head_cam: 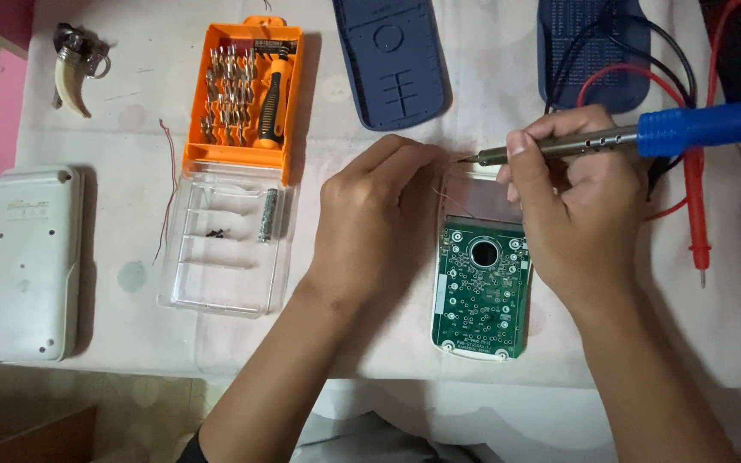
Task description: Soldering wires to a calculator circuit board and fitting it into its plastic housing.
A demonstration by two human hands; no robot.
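Observation:
An opened device with a green circuit board [480, 291] in a white shell lies on the table in front of me. My right hand [576, 206] grips a soldering iron [696, 127] with a blue handle and metal barrel, its tip pointing left over the top edge of the device. My left hand [370, 219] rests beside the board's left side, fingers curled near the iron's tip and pinching what looks like a thin wire; the wire itself is hard to make out.
An orange screwdriver bit set [246, 94] with its clear lid [225, 244] open lies to the left. A white device back cover [32, 261] sits far left, a claw keychain [75, 69] above it. Blue rubber covers [392, 60], red and black probe leads [696, 206] lie behind.

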